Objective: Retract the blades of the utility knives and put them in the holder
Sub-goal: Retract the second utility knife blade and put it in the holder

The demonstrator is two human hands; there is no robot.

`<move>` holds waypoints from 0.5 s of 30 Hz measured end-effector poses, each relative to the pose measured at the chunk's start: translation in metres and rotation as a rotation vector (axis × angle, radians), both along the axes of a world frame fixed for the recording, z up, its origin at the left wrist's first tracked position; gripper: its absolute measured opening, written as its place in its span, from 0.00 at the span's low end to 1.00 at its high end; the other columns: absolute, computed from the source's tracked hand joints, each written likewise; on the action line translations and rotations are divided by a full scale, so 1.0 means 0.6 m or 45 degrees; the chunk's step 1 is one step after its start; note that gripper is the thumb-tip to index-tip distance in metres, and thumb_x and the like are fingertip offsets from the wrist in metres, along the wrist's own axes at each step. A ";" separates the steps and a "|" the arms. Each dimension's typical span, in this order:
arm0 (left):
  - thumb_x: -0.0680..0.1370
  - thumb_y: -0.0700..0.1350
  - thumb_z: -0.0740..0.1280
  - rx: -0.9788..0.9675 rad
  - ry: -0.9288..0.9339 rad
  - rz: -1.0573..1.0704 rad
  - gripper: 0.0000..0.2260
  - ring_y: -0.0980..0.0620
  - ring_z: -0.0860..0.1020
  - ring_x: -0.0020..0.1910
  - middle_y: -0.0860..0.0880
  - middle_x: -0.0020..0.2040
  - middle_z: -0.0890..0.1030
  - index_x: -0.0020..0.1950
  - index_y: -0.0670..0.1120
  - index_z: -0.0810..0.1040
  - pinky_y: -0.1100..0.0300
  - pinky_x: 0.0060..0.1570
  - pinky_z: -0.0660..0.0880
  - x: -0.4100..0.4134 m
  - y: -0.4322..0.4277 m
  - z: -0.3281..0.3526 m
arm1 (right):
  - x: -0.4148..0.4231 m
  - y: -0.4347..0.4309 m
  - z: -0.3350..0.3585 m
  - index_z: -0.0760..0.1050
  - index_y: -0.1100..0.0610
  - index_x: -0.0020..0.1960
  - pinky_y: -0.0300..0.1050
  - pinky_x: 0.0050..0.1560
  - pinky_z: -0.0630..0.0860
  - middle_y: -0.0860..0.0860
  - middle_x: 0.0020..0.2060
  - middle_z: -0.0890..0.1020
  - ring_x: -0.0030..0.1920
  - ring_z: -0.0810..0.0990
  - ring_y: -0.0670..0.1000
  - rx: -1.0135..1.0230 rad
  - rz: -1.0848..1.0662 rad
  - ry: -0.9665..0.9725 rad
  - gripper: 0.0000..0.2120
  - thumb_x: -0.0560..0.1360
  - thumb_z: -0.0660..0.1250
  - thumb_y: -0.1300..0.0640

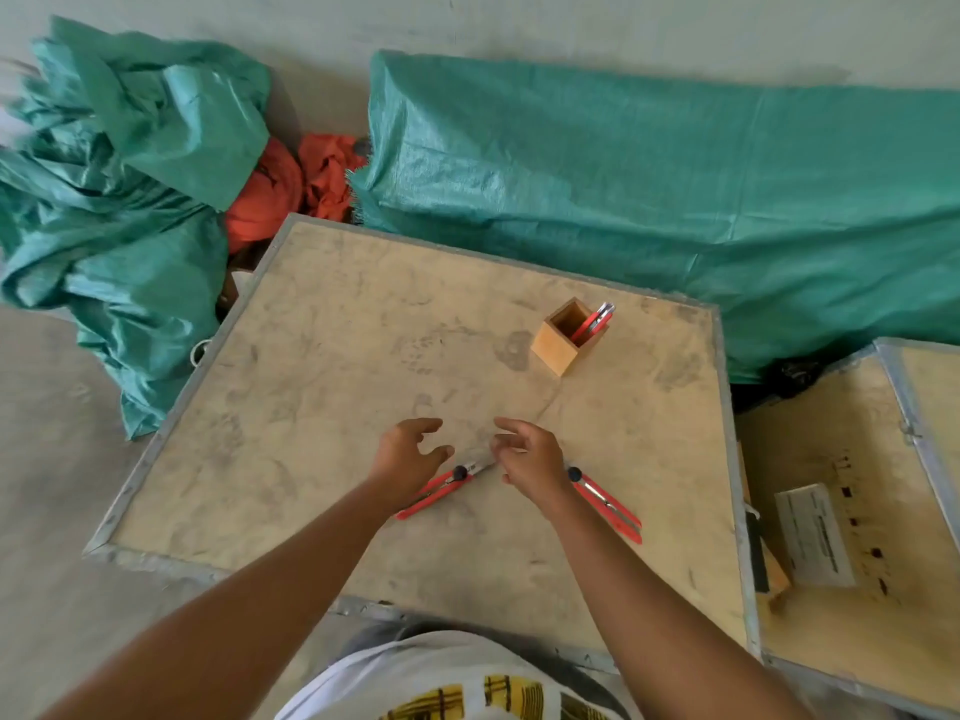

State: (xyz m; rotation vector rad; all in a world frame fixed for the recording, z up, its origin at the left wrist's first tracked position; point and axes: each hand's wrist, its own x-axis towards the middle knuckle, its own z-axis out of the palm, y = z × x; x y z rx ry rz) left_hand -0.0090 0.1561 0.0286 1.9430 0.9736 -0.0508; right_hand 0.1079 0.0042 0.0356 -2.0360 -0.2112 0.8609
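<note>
Two red utility knives lie flat on the plywood crate top (311, 356). The left knife (441, 485) points its metal blade end up and to the right, partly under my left hand (410, 457). The right knife (608, 504) lies beside my right wrist, its tip hidden by my right hand (527, 457). Both hands hover just over the knives with fingers apart, holding nothing. A square wooden holder (563, 343) stands upright farther back on the crate. Red knives (595, 319) lean in its right corner.
Green woven sacks (623, 189) lie behind and left of the crate, with orange cloth (291, 189) between them. A second wooden crate (852, 511) with a white label stands close on the right. Grey floor shows at the left.
</note>
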 end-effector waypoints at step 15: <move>0.72 0.42 0.73 0.192 0.165 -0.456 0.19 0.44 0.79 0.54 0.46 0.57 0.79 0.63 0.50 0.81 0.57 0.54 0.75 -0.123 -0.006 -0.073 | -0.121 0.047 -0.110 0.81 0.50 0.64 0.58 0.57 0.84 0.54 0.53 0.86 0.52 0.87 0.56 -0.212 -0.205 0.108 0.15 0.77 0.72 0.58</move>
